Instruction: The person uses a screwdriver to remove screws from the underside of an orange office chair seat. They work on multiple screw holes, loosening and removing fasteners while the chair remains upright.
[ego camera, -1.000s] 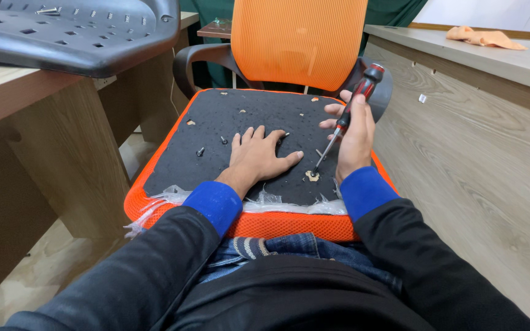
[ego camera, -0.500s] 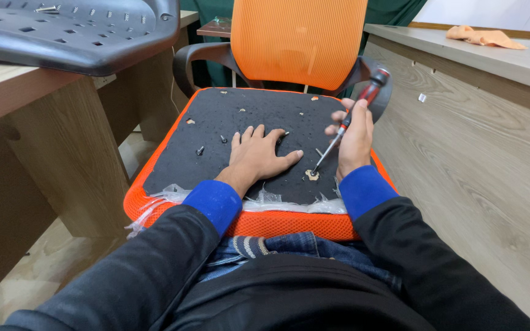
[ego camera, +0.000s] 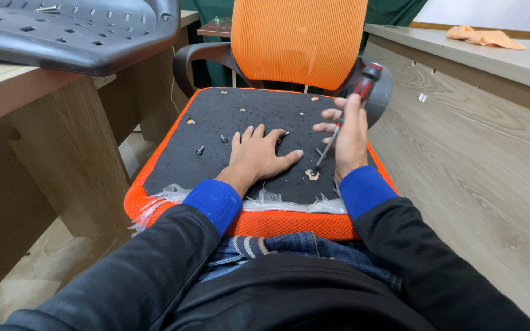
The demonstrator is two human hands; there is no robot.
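Two hands are seen over the chair seat (ego camera: 216,122). Nearest, the left hand (ego camera: 257,154) is pressed flat and open on its black underside, beside loose screws (ego camera: 200,150). Just right, the right hand (ego camera: 351,138) is closed round a screwdriver (ego camera: 346,110), tip set on a screw (ego camera: 311,175). Stiff and light, it is judged best held by its thick handle. Beyond, the backrest (ego camera: 299,40) is seen.

A screwdriver (ego camera: 346,110) with a red-and-black handle and thin metal shaft stands tilted right of frame centre, handle up toward the upper right, tip down on a small pale fitting (ego camera: 311,175) on the black seat underside (ego camera: 216,132), an orange-edged panel filling the middle of the frame.
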